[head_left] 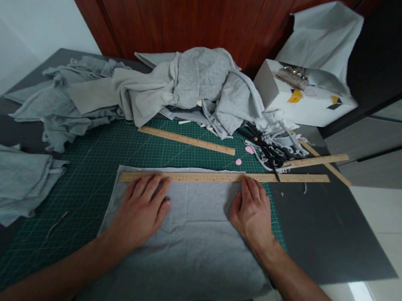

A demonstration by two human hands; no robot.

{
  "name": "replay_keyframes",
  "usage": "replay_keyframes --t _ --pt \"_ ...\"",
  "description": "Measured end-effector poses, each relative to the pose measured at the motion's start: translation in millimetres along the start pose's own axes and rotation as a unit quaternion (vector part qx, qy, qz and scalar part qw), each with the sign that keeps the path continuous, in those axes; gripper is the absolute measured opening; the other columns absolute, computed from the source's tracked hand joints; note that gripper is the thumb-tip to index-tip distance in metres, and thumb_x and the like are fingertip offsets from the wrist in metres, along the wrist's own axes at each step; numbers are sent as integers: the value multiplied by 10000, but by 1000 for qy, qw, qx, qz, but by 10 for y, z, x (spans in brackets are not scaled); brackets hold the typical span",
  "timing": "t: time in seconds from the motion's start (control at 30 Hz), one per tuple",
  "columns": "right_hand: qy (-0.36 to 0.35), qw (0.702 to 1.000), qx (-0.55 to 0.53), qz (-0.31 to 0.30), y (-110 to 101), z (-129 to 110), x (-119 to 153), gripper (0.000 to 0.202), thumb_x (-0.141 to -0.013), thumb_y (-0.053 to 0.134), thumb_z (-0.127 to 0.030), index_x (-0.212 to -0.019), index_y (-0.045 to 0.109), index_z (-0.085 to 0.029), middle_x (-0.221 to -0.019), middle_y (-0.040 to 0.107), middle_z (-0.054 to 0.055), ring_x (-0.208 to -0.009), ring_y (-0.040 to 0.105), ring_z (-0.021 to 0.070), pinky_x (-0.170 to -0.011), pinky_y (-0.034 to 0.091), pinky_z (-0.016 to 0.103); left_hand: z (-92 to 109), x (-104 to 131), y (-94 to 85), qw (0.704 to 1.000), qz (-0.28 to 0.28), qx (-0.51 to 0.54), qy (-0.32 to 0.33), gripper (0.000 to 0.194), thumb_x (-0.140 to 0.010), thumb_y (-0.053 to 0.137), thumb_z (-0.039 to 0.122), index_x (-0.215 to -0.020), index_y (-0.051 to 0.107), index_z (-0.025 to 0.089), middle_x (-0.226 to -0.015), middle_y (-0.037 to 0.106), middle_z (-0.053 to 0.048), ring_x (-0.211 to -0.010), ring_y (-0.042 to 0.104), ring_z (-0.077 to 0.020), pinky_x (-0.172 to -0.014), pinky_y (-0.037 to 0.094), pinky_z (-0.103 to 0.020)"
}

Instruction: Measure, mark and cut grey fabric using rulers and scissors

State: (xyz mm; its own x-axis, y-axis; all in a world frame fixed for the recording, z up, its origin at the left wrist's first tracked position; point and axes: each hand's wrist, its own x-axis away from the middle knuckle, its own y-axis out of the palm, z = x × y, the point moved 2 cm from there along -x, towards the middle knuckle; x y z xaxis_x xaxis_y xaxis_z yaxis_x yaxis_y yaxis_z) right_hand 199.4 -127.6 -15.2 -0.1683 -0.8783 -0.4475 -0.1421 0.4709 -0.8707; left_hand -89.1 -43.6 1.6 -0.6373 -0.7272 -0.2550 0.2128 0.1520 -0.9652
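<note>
A long wooden ruler (201, 175) lies across the upper part of a grey cloth (190, 237), near its far edge. My left hand (142, 207) rests flat on the cloth with fingers spread, their tips touching the ruler's left part. Farther right, my right hand (252, 208) has its fingers bent and held together, with the tips pressed on the ruler. Whether anything small is under those fingertips is hidden. The ruler's right end sticks out past the cloth. Beneath the cloth is a green cutting mat (84, 175).
A shorter ruler (187, 140) lies behind. Black scissors (272, 152), more wooden strips (317, 161) and pink pieces (249, 149) are at back right. Heaped grey cloth (205, 80) lines the back, beside a white box (302, 102). Folded cloth (3, 175) is at left.
</note>
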Motion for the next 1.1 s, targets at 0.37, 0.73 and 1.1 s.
replay_keyframes --t 0.37,0.73,1.1 --pt "-25 1000 -8 -1 -23 -23 -22 560 -923 511 -131 -1477 564 -71 -1417 652 237 -1334 554 382 -1055 515 566 -5 -9 -39 1000 2 13 -24 458 -1042 469 369 -1437 628 199 -1461 642 -167 -1367 558 -391 -1177 433 -619" --pt "-59 998 -4 22 -33 44 41 544 -922 545 -146 -1459 582 -64 -1372 672 245 -1275 605 393 -1013 537 544 83 36 -67 998 -49 -8 -39 482 -1057 481 339 -1480 597 138 -1517 596 -193 -1425 501 -382 -1204 397 -617" --pt "-81 996 0 35 -51 57 47 542 -924 552 -174 -1453 601 -72 -1320 696 244 -1208 642 409 -973 558 567 122 46 -90 996 -75 -8 -52 500 -1076 454 366 -1513 561 147 -1566 560 -185 -1461 466 -374 -1218 356 -636"
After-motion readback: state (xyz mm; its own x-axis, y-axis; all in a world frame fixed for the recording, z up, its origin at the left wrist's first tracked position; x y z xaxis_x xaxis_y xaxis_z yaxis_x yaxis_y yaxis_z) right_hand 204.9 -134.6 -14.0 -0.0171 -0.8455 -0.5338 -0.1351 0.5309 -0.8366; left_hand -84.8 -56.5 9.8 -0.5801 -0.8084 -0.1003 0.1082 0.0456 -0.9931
